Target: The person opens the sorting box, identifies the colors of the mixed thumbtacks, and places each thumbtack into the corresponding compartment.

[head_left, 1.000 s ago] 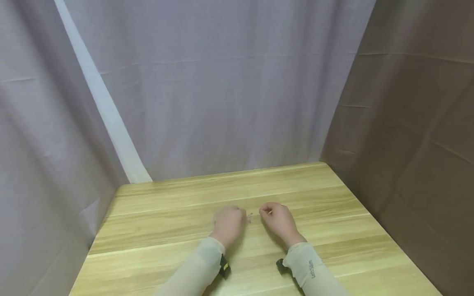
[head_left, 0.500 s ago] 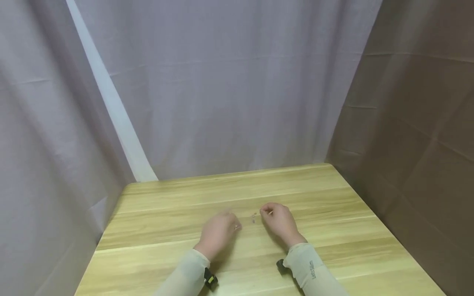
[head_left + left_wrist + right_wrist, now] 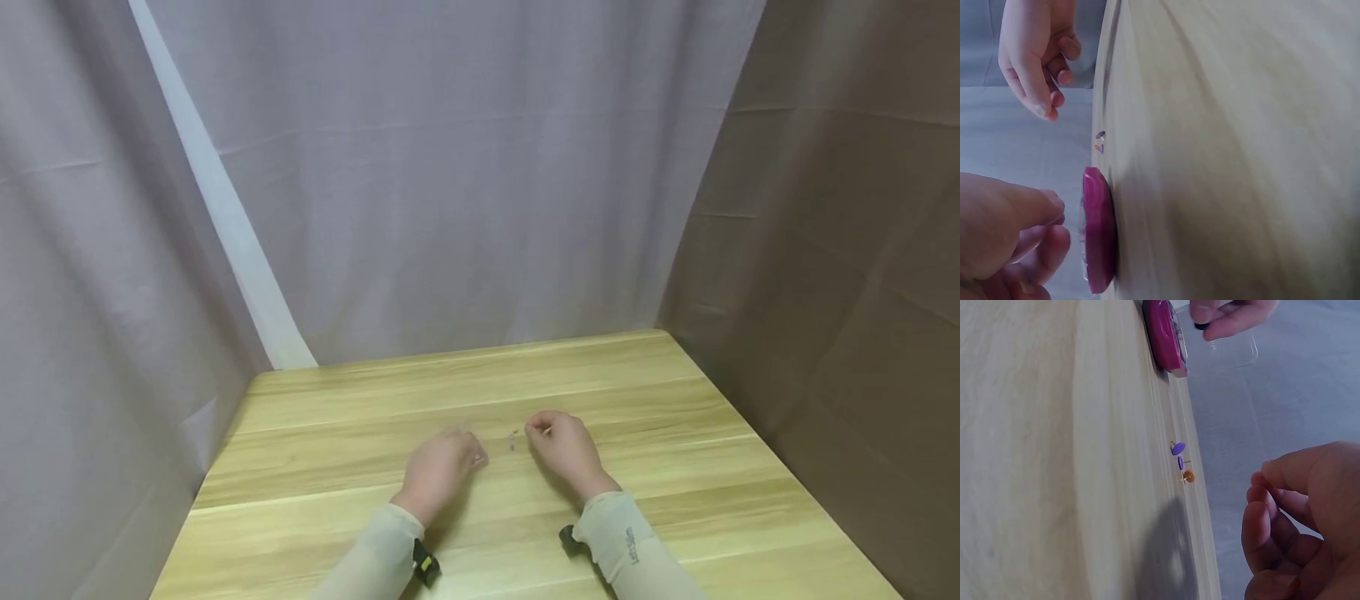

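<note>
My left hand point(image 3: 441, 468) is close over a magenta case point(image 3: 1100, 234). In the right wrist view, its thumb and finger pinch a small black-headed thumbtack point(image 3: 1200, 326). The case's clear lid point(image 3: 1235, 359) stands open behind those fingers. Several thumbtacks lie between the hands on the table, among them a purple thumbtack point(image 3: 1178, 449) and an orange thumbtack point(image 3: 1190, 476). To their right, my right hand point(image 3: 567, 448) hovers above the table. Its thumb and forefinger tips meet while the other fingers curl loosely; nothing shows between them.
The wood-grain table point(image 3: 360, 400) reaches back to a grey curtain point(image 3: 480, 208) behind it. A brown curtain point(image 3: 840, 292) runs along the right side. A dark wrist camera point(image 3: 426, 563) sits at the left sleeve, and another point(image 3: 570, 540) at the right.
My left hand has drawn left and nearer to me, away from the loose thumbtacks, and has stayed nearly still over the last half second. My right hand has held its place.
</note>
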Demonstrator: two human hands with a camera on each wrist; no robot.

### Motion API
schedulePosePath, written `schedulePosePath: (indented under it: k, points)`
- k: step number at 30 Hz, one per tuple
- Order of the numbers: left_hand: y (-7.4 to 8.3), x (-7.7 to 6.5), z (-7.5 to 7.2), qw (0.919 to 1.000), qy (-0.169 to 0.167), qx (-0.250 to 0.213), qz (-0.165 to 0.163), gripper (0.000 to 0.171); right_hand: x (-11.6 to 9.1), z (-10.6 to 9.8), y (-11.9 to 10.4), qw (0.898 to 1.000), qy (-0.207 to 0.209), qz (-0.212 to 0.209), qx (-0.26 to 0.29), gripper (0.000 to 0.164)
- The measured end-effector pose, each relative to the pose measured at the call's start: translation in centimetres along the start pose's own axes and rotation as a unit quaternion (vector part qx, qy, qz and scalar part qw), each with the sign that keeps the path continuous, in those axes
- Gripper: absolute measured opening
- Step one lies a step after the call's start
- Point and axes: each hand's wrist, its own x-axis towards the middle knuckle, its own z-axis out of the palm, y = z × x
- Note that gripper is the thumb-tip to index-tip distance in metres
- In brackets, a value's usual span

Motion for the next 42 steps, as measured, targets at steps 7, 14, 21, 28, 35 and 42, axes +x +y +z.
schedulePosePath:
  k: [7,14,21,28,35,42]
  points:
    - [-0.4,-0.2,0.4,0.9999,-0.001,-0.009,-0.013,0.013,-0.2,-0.2,0.1,1.0,0.001,0.005,0.001,0.012]
    - [-0.4,0.1,0.3,0.9999,-0.007,-0.006,-0.012,0.013,0.0,-0.4,0.1,1.0,0.003,-0.004,-0.005,0.015]
    - [0.0,0.7,0.4,0.9998,-0.009,0.011,-0.009,0.017,-0.2,-0.5,0.3,1.0,0.007,-0.004,-0.007,0.014]
    - [1.3,2.8,1.4,0.9988,-0.013,0.045,0.012,0.023,-0.6,-0.6,0.2,1.0,0.011,0.0,-0.003,0.013]
    - [2.0,5.2,2.7,0.9961,-0.07,0.04,-0.035,0.02,-0.6,-0.6,0.4,1.0,0.018,0.01,-0.005,0.012]
    - [2.1,5.8,3.1,0.9927,-0.101,0.044,-0.048,0.012,-0.4,-0.4,0.5,1.0,0.022,0.005,-0.003,0.009]
